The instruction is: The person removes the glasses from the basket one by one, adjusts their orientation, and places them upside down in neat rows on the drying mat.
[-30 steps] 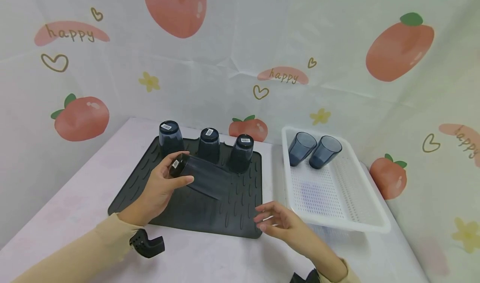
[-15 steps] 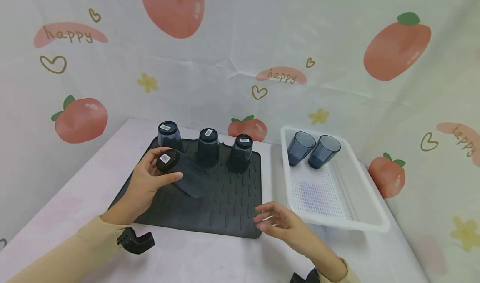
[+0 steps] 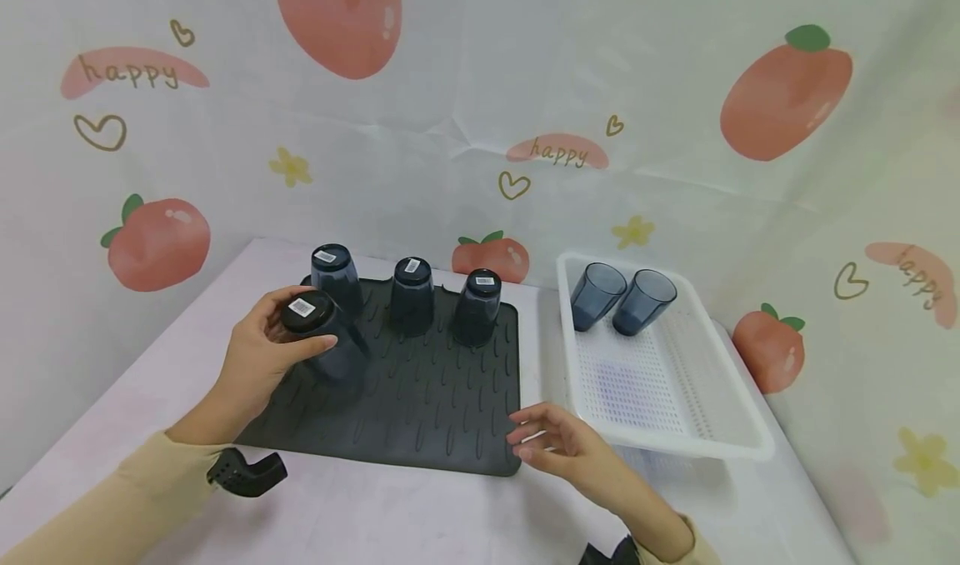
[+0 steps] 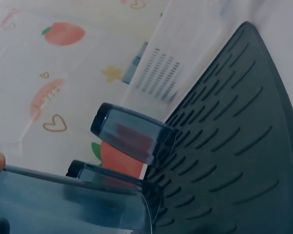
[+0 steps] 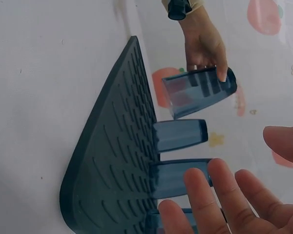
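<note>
My left hand (image 3: 251,352) grips a dark blue drinking glass (image 3: 337,367) near its base, mouth down, with a white label on the base. The glass is tilted a little, and its rim is close over the left part of a black ribbed drying mat (image 3: 420,415). Along the mat's back edge stand three similar upside-down glasses: a left one (image 3: 337,277), a middle one (image 3: 412,298) and a right one (image 3: 477,311). At the mat's front right corner hovers my right hand (image 3: 558,444), fingers relaxed and holding nothing.
A white perforated basket (image 3: 667,442) stands right of the mat. Two blue glasses, one (image 3: 597,294) beside the other (image 3: 643,302), lean mouth up at its back left. Behind the table (image 3: 420,515) hangs a fruit-patterned cloth (image 3: 450,73).
My left hand has moved left across the mat with the glass, turning it from lying nearly sideways to almost upright, mouth down. My right hand has stayed in place.
</note>
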The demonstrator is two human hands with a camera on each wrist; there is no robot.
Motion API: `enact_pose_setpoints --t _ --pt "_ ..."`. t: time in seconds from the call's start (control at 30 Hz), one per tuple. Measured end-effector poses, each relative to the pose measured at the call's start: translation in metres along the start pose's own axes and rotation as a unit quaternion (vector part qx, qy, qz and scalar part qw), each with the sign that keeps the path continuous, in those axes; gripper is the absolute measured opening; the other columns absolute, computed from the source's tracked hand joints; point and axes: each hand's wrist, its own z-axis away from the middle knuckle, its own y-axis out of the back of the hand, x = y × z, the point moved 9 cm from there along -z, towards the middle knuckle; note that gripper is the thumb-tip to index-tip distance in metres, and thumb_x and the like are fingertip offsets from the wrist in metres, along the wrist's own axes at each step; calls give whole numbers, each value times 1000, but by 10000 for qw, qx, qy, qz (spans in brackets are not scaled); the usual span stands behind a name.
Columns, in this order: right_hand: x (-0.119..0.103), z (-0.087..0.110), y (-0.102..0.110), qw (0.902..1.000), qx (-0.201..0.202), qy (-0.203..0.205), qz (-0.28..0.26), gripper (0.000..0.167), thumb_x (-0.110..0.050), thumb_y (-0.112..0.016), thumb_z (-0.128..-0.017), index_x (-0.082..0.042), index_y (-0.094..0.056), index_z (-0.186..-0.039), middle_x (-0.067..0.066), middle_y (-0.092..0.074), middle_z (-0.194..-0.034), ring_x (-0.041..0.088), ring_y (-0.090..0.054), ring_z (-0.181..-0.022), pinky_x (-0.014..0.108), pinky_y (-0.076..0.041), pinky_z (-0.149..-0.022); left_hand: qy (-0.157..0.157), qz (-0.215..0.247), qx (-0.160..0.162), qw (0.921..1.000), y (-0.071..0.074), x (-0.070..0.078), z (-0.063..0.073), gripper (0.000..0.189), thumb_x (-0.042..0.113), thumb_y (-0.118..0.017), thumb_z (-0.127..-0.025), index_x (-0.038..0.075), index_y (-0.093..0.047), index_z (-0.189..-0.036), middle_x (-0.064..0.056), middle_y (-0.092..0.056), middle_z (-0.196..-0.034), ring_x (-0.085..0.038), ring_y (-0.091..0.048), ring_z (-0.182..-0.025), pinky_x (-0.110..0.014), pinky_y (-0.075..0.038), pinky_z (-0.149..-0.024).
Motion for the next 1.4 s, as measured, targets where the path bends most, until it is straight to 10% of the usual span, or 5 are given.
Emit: enact_pose_setpoints --t 0.57,0.8,1.03,1.4 --pt "4 -1 -2 10000 -31 11 -34 42 -14 -60 -95 5 -48 -131 24 -59 -120 38 -60 -107 24 -51 -86 441 -1789 511 9815 36 -11 1 72 16 -77 -83 9 -40 -144 4 -48 -124 -3 -45 -107 -14 -41 -87" --pt "6 -1 -2 10000 -16 -44 -70 42 -14 -61 -95 4 -48 -131 25 -59 -120 37 -60 -107 23 -52 -86 584 -1890 463 9791 37 -14 4 74 16 -77 -83 7 -37 -145 -9 -46 -131 1 -41 -108 -33 -38 -99" --pt "5 0 -2 10000 13 -49 -71 42 -14 -61 -95 4 -48 -130 25 -59 -119 38 -61 -107 23 -52 -86 557 -1893 428 9794 34 -15 5 73 13 -78 -81 3 -38 -142 -6 -48 -126 0 -43 -103 -6 -39 -80" --pt "5 0 -2 9999 -2 -82 -83 42 -14 -61 -95 6 -47 -130 24 -59 -120 34 -60 -107 23 -52 -86 583 -1917 389 9789 31 -19 6 74 12 -79 -80 3 -39 -141 -11 -48 -127 0 -47 -96 -5 -43 -74"
